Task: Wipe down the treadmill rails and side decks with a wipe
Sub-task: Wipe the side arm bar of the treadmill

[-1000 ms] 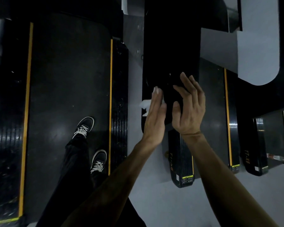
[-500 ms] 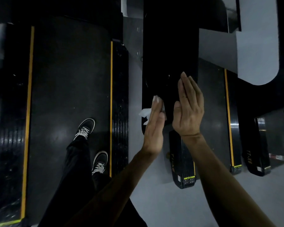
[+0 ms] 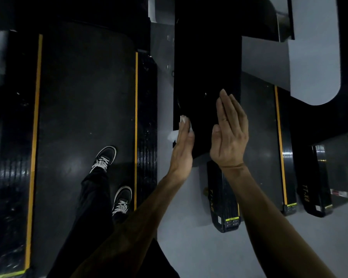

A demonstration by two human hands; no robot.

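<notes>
Both hands have slid back toward the person since a second ago, and the right hand's fingers, curled a little back then, now lie straight and together. From the head view: the left hand (image 3: 182, 145) stands edge-on with its fingers extended, pressing the white wipe (image 3: 174, 134) against the left face of the tall black rail (image 3: 207, 77); a crumpled corner of the wipe pokes out beside the palm and another bit shows at the fingertips. The right hand (image 3: 229, 133) rests flat on the rail's other side, fingers straight, holding nothing.

By my reckoning this is mid-stroke on the rail, wiping down toward its near end while the bare hand braces the panel. Next, I'd say, the stroke wants finishing off the rounded lower edge, then either a fresh pass higher up or a drop to the decks; the wipe is only pressed, not gripped, so it could slip out if pressure eases.

Round about: the person stands on the treadmill belt (image 3: 84, 117), two black shoes (image 3: 106, 157) planted there. The ribbed side deck (image 3: 147, 127), beside the yellow stripe (image 3: 136, 127), carries pale specks and looks unwiped. A neighbouring machine's deck end (image 3: 222, 205) juts out on the grey floor (image 3: 199, 253) beneath the rail. Dim light hides the rail's surface, so what's clean I cannot tell.
</notes>
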